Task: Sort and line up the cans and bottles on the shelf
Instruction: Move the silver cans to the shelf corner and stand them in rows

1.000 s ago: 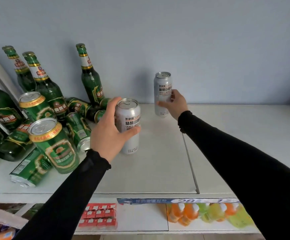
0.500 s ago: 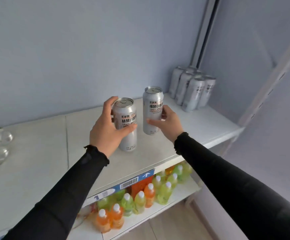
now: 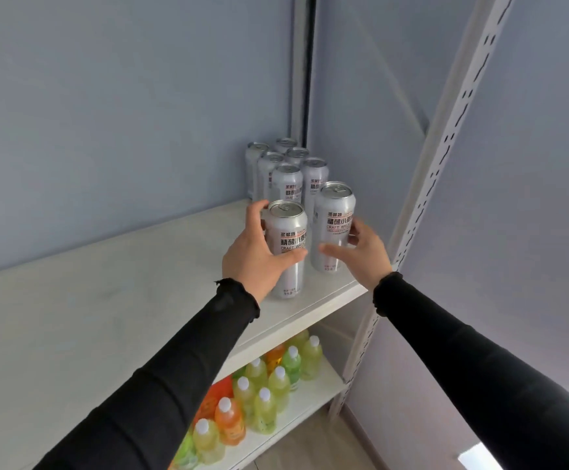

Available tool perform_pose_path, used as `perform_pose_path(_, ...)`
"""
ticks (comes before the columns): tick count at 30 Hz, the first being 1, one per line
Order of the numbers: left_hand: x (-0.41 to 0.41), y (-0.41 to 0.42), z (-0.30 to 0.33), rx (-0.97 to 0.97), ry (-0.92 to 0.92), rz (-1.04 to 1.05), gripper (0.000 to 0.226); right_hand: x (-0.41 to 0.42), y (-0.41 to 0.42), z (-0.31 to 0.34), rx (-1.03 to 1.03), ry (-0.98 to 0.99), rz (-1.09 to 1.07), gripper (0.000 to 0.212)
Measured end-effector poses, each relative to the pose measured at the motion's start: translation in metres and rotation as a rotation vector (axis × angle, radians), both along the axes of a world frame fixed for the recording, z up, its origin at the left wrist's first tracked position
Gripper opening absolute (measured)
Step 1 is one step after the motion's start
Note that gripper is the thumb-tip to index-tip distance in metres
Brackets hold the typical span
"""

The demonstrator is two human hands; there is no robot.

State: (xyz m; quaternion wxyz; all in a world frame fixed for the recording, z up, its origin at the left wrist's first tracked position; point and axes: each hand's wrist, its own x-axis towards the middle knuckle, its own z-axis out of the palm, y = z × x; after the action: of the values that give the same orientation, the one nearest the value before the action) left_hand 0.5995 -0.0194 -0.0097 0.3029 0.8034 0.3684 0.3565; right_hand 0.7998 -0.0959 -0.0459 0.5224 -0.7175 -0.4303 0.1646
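The left hand (image 3: pixel 254 257) wraps around a tall silver aluminium can with black and red lettering (image 3: pixel 288 247), thumb across its front and fingers behind it; the can stands upright near the front edge of the white shelf board (image 3: pixel 106 300). The right hand (image 3: pixel 366 254) clasps a second, matching silver can (image 3: pixel 333 225) from its right side, thumb in front; whether that can's base touches the shelf cannot be told. Just behind both, six identical silver cans (image 3: pixel 288 179) stand in two rows in the shelf's back right corner. Small orange and green plastic drink bottles (image 3: pixel 262 395) fill the lower shelf.
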Motion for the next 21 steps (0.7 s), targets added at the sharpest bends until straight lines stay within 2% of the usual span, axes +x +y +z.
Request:
perform_pose_path(4, 0.038, 0.021, -0.006, 0.033, -0.009, 0.016, 0.084, 0.029, 0.015, 0.0, -0.006, 0.026, -0.018, 0.069)
perform_pose_path(13, 0.083, 0.049, -0.016, 0.055, -0.024, 0.047, 0.085, 0.07, 0.047, -0.014, -0.008, 0.112, 0.045, 0.059)
perform_pose_path(21, 0.107, 0.055, -0.019, 0.08, -0.036, 0.142, 0.089, 0.087, 0.072, -0.023, 0.008, 0.063, 0.155, 0.063)
